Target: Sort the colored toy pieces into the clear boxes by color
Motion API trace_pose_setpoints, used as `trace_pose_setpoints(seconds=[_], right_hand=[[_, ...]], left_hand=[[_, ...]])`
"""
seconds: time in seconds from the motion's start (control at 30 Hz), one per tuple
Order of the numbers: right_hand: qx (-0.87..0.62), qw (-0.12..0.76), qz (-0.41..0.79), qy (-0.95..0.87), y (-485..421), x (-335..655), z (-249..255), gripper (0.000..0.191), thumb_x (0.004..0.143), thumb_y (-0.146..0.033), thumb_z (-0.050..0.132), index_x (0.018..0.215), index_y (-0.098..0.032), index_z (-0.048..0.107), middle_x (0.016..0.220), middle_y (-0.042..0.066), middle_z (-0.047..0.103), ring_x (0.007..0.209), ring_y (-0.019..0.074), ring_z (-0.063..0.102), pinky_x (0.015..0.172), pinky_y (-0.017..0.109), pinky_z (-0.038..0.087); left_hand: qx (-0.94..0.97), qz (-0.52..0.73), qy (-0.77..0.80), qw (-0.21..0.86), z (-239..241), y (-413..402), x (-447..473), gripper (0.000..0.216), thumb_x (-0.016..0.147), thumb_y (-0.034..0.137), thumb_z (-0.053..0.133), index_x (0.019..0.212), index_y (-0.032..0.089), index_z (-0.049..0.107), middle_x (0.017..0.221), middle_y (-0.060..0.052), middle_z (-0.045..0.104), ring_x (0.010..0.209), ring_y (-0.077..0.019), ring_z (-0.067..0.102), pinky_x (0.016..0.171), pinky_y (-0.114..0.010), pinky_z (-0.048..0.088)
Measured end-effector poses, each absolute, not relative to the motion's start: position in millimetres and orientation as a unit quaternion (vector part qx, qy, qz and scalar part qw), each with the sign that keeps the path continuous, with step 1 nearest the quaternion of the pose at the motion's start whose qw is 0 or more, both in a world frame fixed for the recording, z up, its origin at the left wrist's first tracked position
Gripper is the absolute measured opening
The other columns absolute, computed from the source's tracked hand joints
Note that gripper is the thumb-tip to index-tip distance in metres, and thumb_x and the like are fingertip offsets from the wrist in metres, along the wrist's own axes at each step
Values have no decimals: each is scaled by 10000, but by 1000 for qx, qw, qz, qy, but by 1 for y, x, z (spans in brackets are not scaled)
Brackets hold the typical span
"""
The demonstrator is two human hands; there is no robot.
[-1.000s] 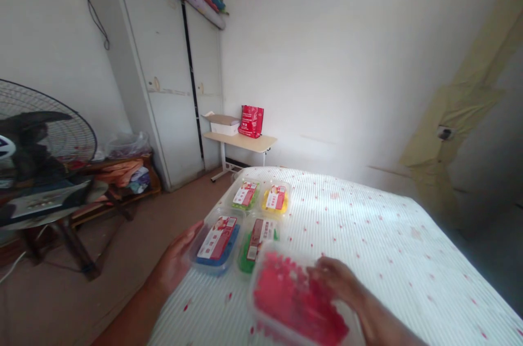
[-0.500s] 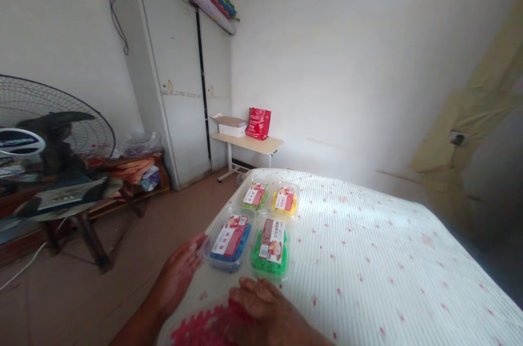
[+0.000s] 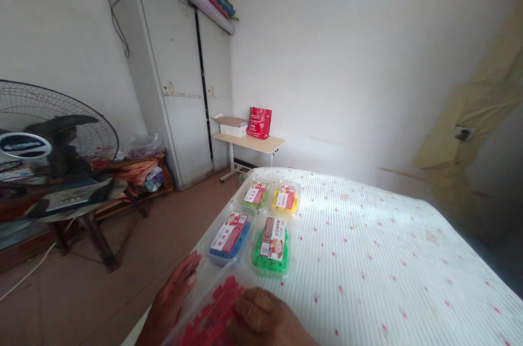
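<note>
While both hands grip it, a clear box of red pieces [image 3: 212,316] sits at the near edge of the bed [image 3: 368,259].

Nearest the camera, the right hand [image 3: 265,319] lies flat on top of the box, fingers loosely spread and pressing its lid; the left hand [image 3: 174,297] cups the box's left side, fingers extended along the wall. Just beyond the hands lie a blue-filled box [image 3: 229,232] and, right of it, a green-filled box [image 3: 272,245], side by side. Farther off sit a light-green box [image 3: 256,194] and a yellow box [image 3: 286,198]. Well beyond stand a small table [image 3: 249,143] and a white wardrobe [image 3: 180,90].
</note>
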State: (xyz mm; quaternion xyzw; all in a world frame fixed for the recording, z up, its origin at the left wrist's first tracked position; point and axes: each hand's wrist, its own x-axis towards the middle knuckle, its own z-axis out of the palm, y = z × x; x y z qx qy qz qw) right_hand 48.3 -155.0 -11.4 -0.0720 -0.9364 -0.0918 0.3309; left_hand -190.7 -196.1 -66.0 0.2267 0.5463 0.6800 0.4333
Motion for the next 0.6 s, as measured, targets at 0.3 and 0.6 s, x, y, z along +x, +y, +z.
trace_pose_setpoints(seconds=[0.3,0.6], right_hand=[[-62,386,-109,-914,-153,59,-8,336,961,-304,329,887,-189,635,876,-1,716,837,123,649,813,233,532],[-232,347,8,-909,-169,117,-11,256,913,-293,414,1050,-224,618,992,67,715,769,164,697,641,225,581]], left_hand=[[250,665,580,399,-75,-223,-171,455,530,366,791,973,308,705,1160,-14,660,1295,-352,367,1108,-426,275],[243,631,596,433,-78,-240,-171,496,529,498,769,989,335,683,1121,-18,677,1250,-348,431,1093,-451,301]])
